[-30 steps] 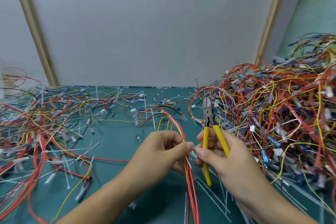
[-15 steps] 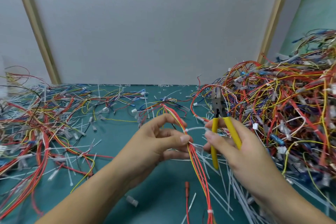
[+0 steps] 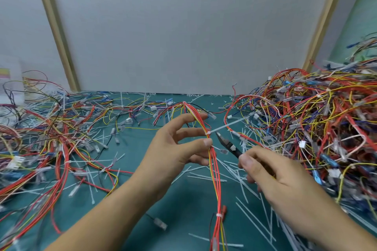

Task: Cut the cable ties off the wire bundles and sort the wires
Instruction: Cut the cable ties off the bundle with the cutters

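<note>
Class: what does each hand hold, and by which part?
The left hand pinches the wire bundle just below its upper cable tie. The right hand grips the cutters by the handle end.

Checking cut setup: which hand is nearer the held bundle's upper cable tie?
Left. Left hand pinches the bundle just below the cable tie; right hand sits lower right, holding cutters.

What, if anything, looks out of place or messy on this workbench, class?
Cut cable ties lie strewn over the green mat, thickest beside the right hand: loose offcuts, not gathered. Nothing looks damaged.
</note>
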### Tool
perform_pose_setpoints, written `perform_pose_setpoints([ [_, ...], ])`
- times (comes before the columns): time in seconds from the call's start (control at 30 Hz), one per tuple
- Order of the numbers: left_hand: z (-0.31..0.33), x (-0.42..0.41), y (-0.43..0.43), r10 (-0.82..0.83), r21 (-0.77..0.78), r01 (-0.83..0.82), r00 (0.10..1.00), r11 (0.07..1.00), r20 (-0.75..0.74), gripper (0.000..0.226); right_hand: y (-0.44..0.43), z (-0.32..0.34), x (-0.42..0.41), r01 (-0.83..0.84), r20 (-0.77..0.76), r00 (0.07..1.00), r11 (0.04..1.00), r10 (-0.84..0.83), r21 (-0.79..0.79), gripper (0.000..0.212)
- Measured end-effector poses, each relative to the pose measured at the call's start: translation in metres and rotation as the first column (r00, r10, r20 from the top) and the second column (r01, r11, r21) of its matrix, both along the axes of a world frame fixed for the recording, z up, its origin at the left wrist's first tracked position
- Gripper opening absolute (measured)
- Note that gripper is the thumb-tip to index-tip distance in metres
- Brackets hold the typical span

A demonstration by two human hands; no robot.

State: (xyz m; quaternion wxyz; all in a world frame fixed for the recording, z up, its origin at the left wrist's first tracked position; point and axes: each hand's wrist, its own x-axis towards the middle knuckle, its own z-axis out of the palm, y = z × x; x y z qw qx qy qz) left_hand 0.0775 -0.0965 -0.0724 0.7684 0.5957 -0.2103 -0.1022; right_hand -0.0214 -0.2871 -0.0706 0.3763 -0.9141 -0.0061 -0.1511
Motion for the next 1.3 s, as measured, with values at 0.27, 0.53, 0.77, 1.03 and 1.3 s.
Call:
perform_pose_setpoints([
  [0.27,-0.002,-0.001,-0.001,-0.008,0.037,0.006,1.000,0.999,0.029,0.038,0.002,0.002,-0.001,-0.006,-0.023,1.000,0.999,0.005,-0.037,0.045],
  [0.53,-0.001,-0.003,-0.003,0.001,0.049,-0.003,0.999,0.999,0.042,0.038,0.002,0.003,0.000,-0.011,-0.015,1.000,0.999,0.011,-0.048,0.048],
  [0.77,-0.002,-0.004,-0.004,0.005,0.060,-0.008,0.999,0.998,0.047,0.038,-0.001,-0.002,-0.001,-0.009,-0.045,0.999,0.998,0.006,-0.066,0.065],
  [1.03,-0.004,-0.005,-0.004,0.003,0.081,-0.006,0.999,0.997,0.043,0.035,0.002,0.003,0.006,0.028,-0.139,0.990,0.916,0.031,0.400,0.049],
  [1.3,-0.009,-0.018,-0.009,-0.131,0.469,-0.170,0.830,0.867,0.542,0.040,0.000,0.001,0.009,-0.048,0.062,0.998,0.789,0.012,0.613,0.041],
])
